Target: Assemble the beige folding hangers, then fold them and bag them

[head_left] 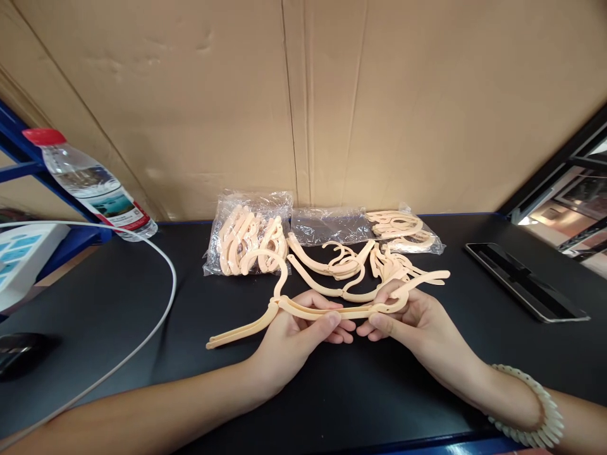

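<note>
Peach-coloured folding clothes hangers [251, 325] are stretched between my hands just above the black table, their arms overlapping in the middle. My left hand [294, 341] pinches the overlapping arms between thumb and fingers, with a hook curving up above its wrist. Closed near the right-hand joint, my right hand [417, 322] grips the piece whose far arm angles up to the right. Whether the arms are fastened together I cannot tell. Behind my hands lie unfolded loose hangers [327, 265] and a small heap of others [396, 268].
Clear plastic bags of folded hangers [246, 240] [403, 230] lie against the cardboard wall [227, 95]. A water bottle [102, 189] leans at the left, near a white cable [173, 278] and a black mouse [23, 354]. A phone [526, 281] rests at the right.
</note>
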Demonstrator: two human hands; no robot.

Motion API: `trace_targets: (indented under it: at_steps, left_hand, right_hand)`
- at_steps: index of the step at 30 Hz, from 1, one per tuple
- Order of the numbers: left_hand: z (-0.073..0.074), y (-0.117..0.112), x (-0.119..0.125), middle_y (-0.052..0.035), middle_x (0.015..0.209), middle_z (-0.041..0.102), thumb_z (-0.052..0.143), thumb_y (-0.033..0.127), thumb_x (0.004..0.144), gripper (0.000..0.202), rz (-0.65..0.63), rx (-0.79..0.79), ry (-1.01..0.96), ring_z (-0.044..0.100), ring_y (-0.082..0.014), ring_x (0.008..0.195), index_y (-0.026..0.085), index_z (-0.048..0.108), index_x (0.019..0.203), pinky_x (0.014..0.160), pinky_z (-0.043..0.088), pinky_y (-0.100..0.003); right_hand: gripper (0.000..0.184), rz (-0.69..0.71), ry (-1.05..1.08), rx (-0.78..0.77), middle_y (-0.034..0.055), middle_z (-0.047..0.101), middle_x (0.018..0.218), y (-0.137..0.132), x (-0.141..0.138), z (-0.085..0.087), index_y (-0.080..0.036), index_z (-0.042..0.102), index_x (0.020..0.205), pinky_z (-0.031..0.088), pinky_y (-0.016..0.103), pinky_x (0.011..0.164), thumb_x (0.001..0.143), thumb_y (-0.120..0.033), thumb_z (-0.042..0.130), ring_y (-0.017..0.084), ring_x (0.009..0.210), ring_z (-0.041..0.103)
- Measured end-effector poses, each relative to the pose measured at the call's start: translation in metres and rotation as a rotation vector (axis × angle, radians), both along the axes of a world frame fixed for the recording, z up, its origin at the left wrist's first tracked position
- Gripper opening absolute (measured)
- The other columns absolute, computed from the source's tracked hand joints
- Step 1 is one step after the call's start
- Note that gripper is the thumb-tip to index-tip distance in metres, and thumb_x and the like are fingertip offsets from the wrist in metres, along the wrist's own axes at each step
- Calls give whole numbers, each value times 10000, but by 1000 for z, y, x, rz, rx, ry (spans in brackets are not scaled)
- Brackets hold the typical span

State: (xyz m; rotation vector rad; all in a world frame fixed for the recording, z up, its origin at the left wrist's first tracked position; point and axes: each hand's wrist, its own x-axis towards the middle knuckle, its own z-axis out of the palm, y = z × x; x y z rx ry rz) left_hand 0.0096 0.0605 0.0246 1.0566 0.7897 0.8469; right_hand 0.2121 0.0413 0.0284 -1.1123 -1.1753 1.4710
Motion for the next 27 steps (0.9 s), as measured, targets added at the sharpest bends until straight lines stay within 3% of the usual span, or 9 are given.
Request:
trace_targets:
  at_steps: [6,12,18,22,25,27]
  left_hand:
    - [0,1,0,-84,822,756,716,339,823,246,-16,4,-9,711,-143,719,120,610,859,683,550,-240]
    - [1,4,0,-62,774,735,735,358,796,277,7,23,11,691,-130,669,116,617,861,641,535,-226]
    - [5,-1,0,-47,790,713,755,383,768,356,18,-8,49,688,-134,670,125,622,976,644,539,-224]
    - [12,-2,-16,-54,963,697,706,384,810,329,185,-127,11,674,-114,647,154,615,1026,619,539,-218]
    - [16,0,-37,-36,962,680,700,312,819,257,389,-140,3,623,-66,629,154,618,1004,581,510,-165]
    - [17,-2,-50,-20,910,666,740,278,782,249,452,-101,47,596,-45,636,137,621,949,599,500,-137]
  right_hand:
    - [315,28,19,24,5,730,709,1,0,2,-201,517,948,583,238,650,788,-321,760,156,686,729]
    - [517,22,65,19,-29,670,717,-2,0,2,-223,387,1216,586,255,588,834,-364,706,153,685,696]
    - [503,7,-38,36,-44,628,633,0,2,5,-198,392,1153,572,268,585,819,-401,710,132,588,636]
    - [525,-36,-88,64,-50,610,634,1,9,5,-205,366,1209,552,270,573,840,-410,679,129,577,598]
    - [554,-23,-102,64,-54,585,625,0,14,3,-193,352,1262,516,253,548,855,-415,655,121,559,558]
    - [612,8,-96,53,-58,563,639,-4,17,3,-187,336,1312,491,242,520,847,-419,659,112,546,524]
